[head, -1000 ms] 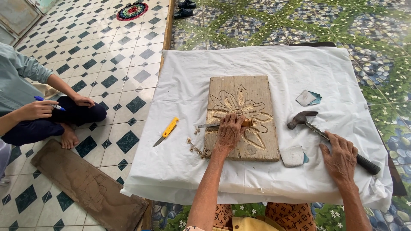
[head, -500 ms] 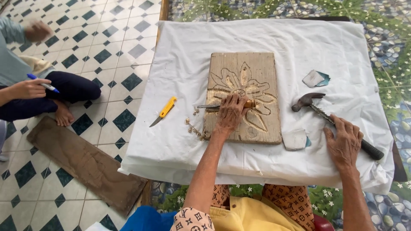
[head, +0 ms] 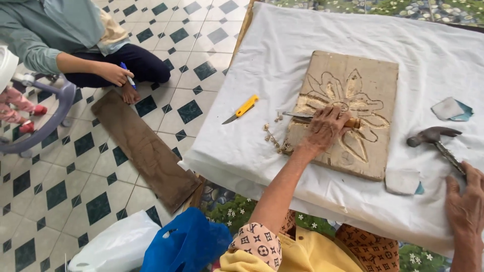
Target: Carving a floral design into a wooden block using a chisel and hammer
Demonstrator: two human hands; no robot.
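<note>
**Flower carving partly cut, chisel held on the board**

Cloth (head: 282, 65), white and wrinkled, covered the whole table, and on it lay the wooden board (head: 373, 80) with a flower design. I saw that the petals on the upper left were already cut deep and pale, while the petals on the lower right were only thin outlines, so I judged the carving somewhere in the middle, with much wood left to remove.

On the tiled floor beside the table lay a long dark plank (head: 146, 151), and another person sat there holding a blue pen (head: 127, 72). Blue and white plastic bags (head: 166, 242) were near my knees.

My left hand (head: 325, 132) was closed around the chisel (head: 322, 117), which rested flat across the carved flower, its metal blade pointing to the left edge of the board. My right hand (head: 466, 201) lay on the cloth at the end of the hammer (head: 437, 141) handle; I could not tell if the fingers gripped it or only touched it.

A yellow utility knife (head: 242, 109) lay left of the board, untouched. Small wood chips (head: 272, 136) were scattered just beside the board's left edge.
</note>
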